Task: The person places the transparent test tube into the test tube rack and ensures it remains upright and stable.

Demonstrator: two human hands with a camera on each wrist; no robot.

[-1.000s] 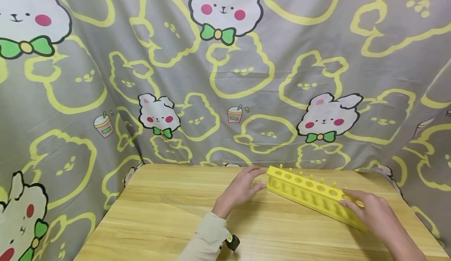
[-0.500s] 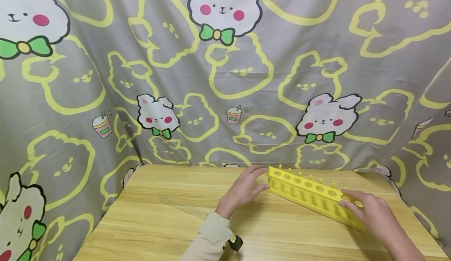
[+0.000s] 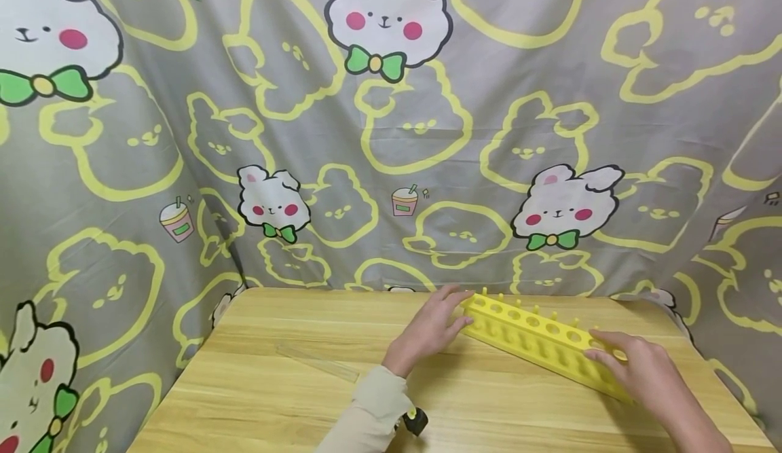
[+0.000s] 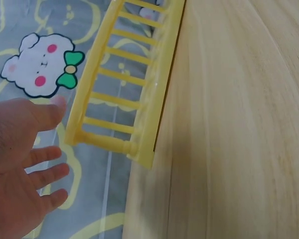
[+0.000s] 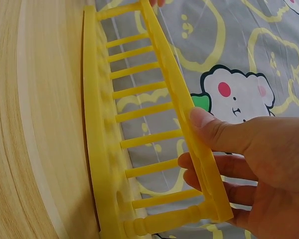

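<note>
A yellow test tube rack (image 3: 544,337), with a row of round holes and a row of pegs, stands slantwise on the right part of the wooden table. At its near right end my right hand (image 3: 650,371) grips the top bar; in the right wrist view the thumb (image 5: 203,119) lies on one side and fingertips wrap the other. My left hand (image 3: 430,327) is at the rack's far left end, its fingers spread. Seen from the left wrist, the left hand's thumb (image 4: 52,112) is by the top bar and the other fingers are apart from the rack.
A clear, thin, long object (image 3: 318,361) lies on the wooden table (image 3: 263,399), left of my left forearm. A small black device (image 3: 417,421) sits at my left wrist. Behind and beside the table hangs a grey curtain (image 3: 342,134) with rabbit prints.
My left hand has shifted slightly to the right, closer over the rack's left end. The right hand keeps its grip, and the rack is nearly still.
</note>
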